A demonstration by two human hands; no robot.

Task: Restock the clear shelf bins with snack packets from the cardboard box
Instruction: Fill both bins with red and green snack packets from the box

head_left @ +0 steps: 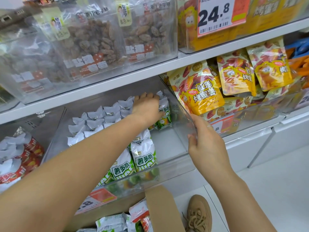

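Note:
A clear shelf bin (pixel 168 168) on the lower shelf holds rows of green-and-white snack packets (pixel 144 158). My left hand (pixel 147 108) reaches deep into it and grips a green-and-white packet (pixel 164 111) standing at the back right. My right hand (pixel 206 144) holds the bin's right wall near its front corner, thumb and fingers pinching the clear plastic. The cardboard box (pixel 160 210) sits below the bin at the bottom of the view, with several green and red packets (pixel 115 223) inside.
Left of the bin stands another clear bin with red-and-white packets (pixel 18 161). To the right is a bin of yellow sweet-potato packets (pixel 200 92). The upper shelf carries bins of dried fruit (pixel 93 44) and a price tag (pixel 217 15). A tan shoe (pixel 199 215) stands beside the box.

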